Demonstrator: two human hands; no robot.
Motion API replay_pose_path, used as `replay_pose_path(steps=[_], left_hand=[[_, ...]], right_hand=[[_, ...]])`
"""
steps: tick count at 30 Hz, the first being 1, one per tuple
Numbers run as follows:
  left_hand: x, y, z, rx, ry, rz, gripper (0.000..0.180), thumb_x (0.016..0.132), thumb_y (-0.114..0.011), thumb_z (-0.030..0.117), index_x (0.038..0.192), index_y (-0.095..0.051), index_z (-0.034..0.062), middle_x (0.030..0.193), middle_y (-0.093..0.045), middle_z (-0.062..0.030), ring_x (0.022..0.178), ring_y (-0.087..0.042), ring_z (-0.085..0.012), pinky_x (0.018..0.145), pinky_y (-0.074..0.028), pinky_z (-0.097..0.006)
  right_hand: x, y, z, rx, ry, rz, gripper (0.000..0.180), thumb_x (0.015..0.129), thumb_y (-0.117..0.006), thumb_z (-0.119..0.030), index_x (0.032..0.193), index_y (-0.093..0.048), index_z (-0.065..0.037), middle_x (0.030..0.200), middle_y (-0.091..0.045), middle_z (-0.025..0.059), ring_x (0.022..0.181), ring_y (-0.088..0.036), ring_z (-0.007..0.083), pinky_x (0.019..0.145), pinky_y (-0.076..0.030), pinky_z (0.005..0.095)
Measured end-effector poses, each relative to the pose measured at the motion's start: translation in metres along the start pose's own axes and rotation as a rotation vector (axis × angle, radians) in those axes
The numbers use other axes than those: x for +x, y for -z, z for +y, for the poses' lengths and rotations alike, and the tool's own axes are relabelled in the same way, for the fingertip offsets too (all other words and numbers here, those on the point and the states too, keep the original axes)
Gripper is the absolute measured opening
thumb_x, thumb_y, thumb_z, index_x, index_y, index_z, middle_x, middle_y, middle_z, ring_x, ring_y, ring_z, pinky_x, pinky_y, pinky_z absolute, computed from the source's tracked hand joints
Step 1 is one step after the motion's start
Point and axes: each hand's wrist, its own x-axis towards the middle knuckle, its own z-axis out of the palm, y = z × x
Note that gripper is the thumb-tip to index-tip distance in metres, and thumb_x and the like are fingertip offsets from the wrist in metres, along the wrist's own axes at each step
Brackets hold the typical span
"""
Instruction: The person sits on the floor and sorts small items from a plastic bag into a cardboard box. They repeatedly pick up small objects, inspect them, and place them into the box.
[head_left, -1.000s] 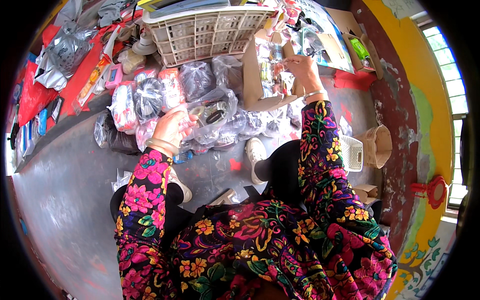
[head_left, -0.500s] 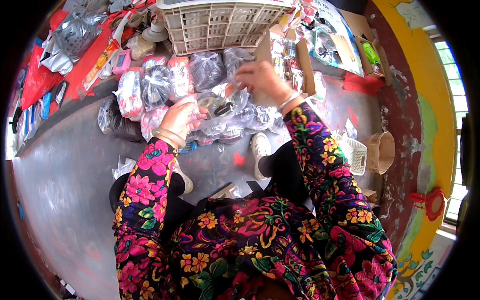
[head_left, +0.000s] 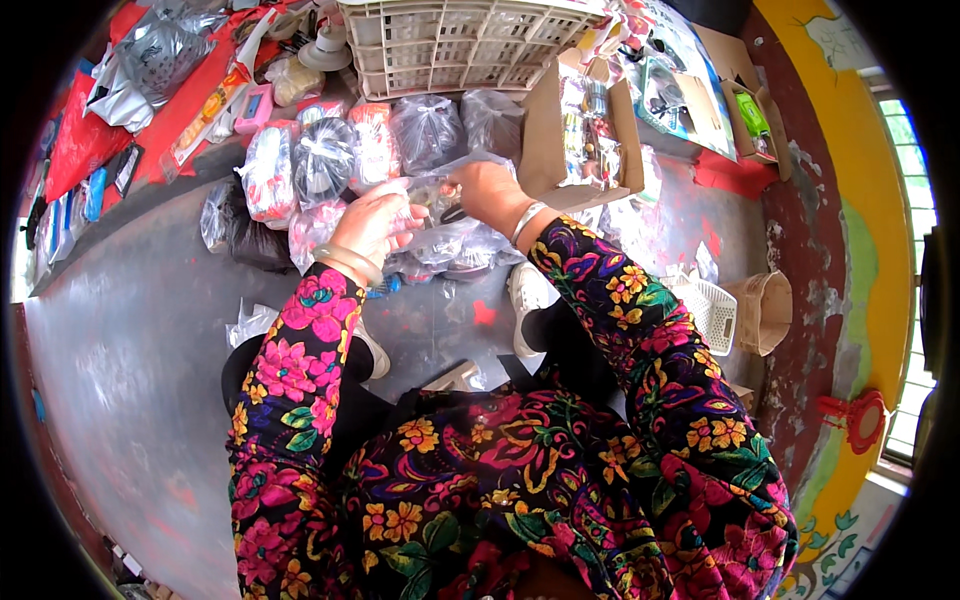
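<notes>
Both my hands are at a clear plastic bag (head_left: 432,192) with small dark and coloured items inside. My left hand (head_left: 372,225) is closed on the bag's left edge, thumb on top. On its right side, my right hand (head_left: 492,197) is curled at the bag's upper rim and appears to grip the film; its fingertips are partly hidden. Just beyond lie filled bags: a grey one (head_left: 427,135), a red-and-white one (head_left: 374,145) and a dark one (head_left: 325,160). More clear bags (head_left: 465,246) lie below my hands.
A beige plastic crate (head_left: 455,50) stands at the back. Right of it is an open cardboard box (head_left: 548,135) of small packets. A white basket (head_left: 712,315) and a brown paper container (head_left: 765,312) stand by the right wall. My shoes (head_left: 527,300) are close below the bags.
My right hand has come down and left to the bag's rim, from a raised place near the cardboard box. My left hand stays at the bag's left edge. The view has shifted slightly.
</notes>
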Motion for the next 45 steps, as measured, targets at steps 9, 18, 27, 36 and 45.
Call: replay_pose_path(steps=[9, 18, 27, 36, 45], left_hand=[[0.004, 0.007, -0.001, -0.025, -0.001, -0.013, 0.04, 0.085, -0.045, 0.02, 0.123, -0.039, 0.0094, 0.09, -0.06, -0.0068, 0.081, -0.054, -0.0155, 0.068, -0.039, -0.028], [0.004, 0.006, 0.003, -0.081, 0.021, -0.009, 0.036, 0.084, -0.046, 0.018, 0.119, -0.043, 0.0064, 0.091, -0.059, -0.01, 0.082, -0.056, -0.0177, 0.066, -0.043, -0.028], [0.006, 0.002, 0.003, -0.186, 0.121, 0.016, 0.021, 0.081, -0.054, 0.017, 0.097, -0.051, 0.0039, 0.088, -0.061, -0.0124, 0.08, -0.059, -0.021, 0.065, -0.043, -0.03], [0.011, 0.012, -0.002, -0.228, 0.137, -0.031, 0.023, 0.082, -0.052, 0.019, 0.099, -0.052, 0.0043, 0.088, -0.061, -0.0108, 0.079, -0.059, -0.0204, 0.063, -0.044, -0.031], [0.012, 0.012, -0.001, -0.247, 0.121, -0.044, 0.023, 0.083, -0.051, 0.019, 0.101, -0.052, 0.0042, 0.089, -0.06, -0.0112, 0.081, -0.058, -0.02, 0.064, -0.044, -0.031]], right_hand=[[-0.004, -0.036, 0.014, -0.193, -0.023, -0.443, 0.024, 0.076, -0.044, -0.006, 0.098, -0.053, -0.002, 0.096, -0.059, 0.0172, 0.091, -0.056, 0.0323, 0.077, -0.044, 0.0382], [-0.009, -0.014, 0.009, -0.211, 0.031, -0.385, 0.023, 0.075, -0.047, -0.011, 0.088, -0.062, 0.001, 0.092, -0.06, 0.0198, 0.088, -0.059, 0.0306, 0.076, -0.046, 0.0364], [-0.055, 0.123, 0.134, -0.102, -0.202, 0.398, 0.026, 0.069, -0.05, -0.011, 0.091, -0.064, -0.011, 0.079, -0.061, 0.0172, 0.076, -0.06, 0.0303, 0.068, -0.048, 0.0377], [-0.061, 0.088, 0.171, -0.295, -0.321, 0.233, 0.038, 0.074, -0.05, -0.011, 0.112, -0.05, -0.013, 0.1, -0.055, 0.0185, 0.092, -0.055, 0.032, 0.079, -0.045, 0.0391], [-0.059, 0.092, 0.177, -0.281, -0.417, 0.188, 0.018, 0.065, -0.055, -0.012, 0.082, -0.06, -0.008, 0.08, -0.06, 0.0144, 0.079, -0.057, 0.0316, 0.068, -0.046, 0.0383]])
